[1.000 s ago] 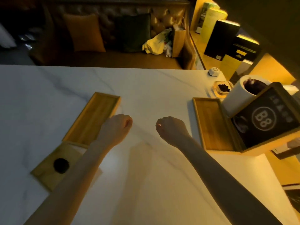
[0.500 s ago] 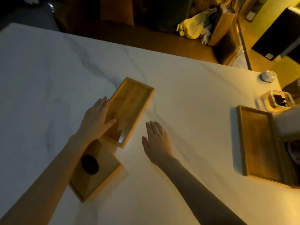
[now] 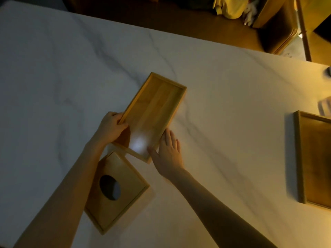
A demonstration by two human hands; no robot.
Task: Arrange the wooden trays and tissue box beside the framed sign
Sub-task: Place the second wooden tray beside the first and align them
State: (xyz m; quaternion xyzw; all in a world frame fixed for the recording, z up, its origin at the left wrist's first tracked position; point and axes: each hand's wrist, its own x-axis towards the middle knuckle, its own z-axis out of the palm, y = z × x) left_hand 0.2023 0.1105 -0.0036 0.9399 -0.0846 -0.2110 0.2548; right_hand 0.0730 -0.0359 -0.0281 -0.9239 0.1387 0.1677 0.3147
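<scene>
A long wooden tray (image 3: 154,111) lies slanted in the middle of the white marble table (image 3: 232,108). My left hand (image 3: 112,127) grips its left rim, thumb inside the tray. My right hand (image 3: 167,152) rests flat against the tray's near right corner, fingers spread, thumb on the rim. Below the tray, partly under my left forearm, sits the wooden tissue box (image 3: 116,190) with a dark oval hole in its top. A second wooden tray (image 3: 315,158) lies at the right edge, cut off by the frame. The framed sign is out of view.
A brown leather bench (image 3: 179,18) runs along the table's far side, with a yellow bundle (image 3: 231,6) and a wooden box (image 3: 275,24) on it. A pale blurred object (image 3: 325,106) sits beyond the right tray.
Both hands have closed in on the slanted tray: the left now grips its left rim, the right has slid up against its near corner. My view has dropped and swung left.
</scene>
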